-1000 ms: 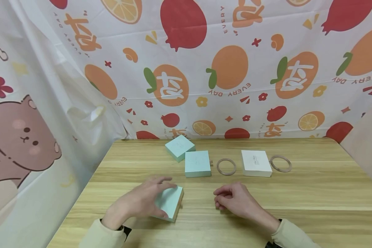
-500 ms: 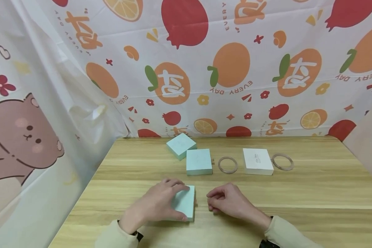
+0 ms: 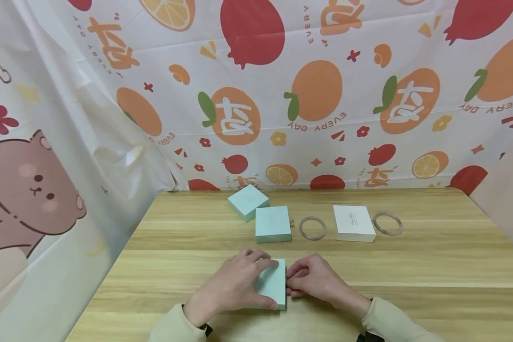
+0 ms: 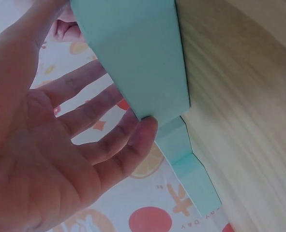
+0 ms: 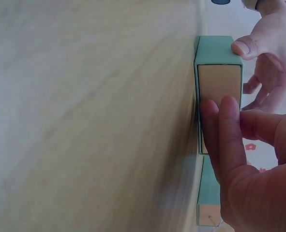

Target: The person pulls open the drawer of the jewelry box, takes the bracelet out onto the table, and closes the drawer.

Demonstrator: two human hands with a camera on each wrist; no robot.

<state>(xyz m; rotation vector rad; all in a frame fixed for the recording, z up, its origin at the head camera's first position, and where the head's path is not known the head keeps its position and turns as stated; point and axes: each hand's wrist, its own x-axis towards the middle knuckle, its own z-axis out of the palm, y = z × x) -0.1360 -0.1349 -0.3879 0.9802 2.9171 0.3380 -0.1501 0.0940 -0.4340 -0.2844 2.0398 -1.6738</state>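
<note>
A mint-green drawer box [image 3: 274, 284] lies on the table near its front. My left hand [image 3: 237, 286] grips it from above, with the thumb at the near edge and the fingers at the far edge. Its tan drawer front [image 5: 220, 81] faces right, framed by the green sleeve. Against that front my right hand [image 3: 318, 280] has its fingertips pinched together, right where the small pull tab sits; the tab itself is hidden behind the fingers. In the left wrist view, the box's green side [image 4: 138, 58] shows beside the curved fingers [image 4: 118, 154].
Farther back stand a second mint box [image 3: 272, 223] with a small tab on its right side and a tilted mint box [image 3: 248, 202] behind it. A bangle [image 3: 312, 238], a white box [image 3: 353, 222] and another bangle [image 3: 388, 232] continue the row. A fruit-print curtain [image 3: 188, 118] hangs behind the table.
My left hand has slid the mint box to the right across the table, up to my right hand. The right fingertips now meet the box's tab side.
</note>
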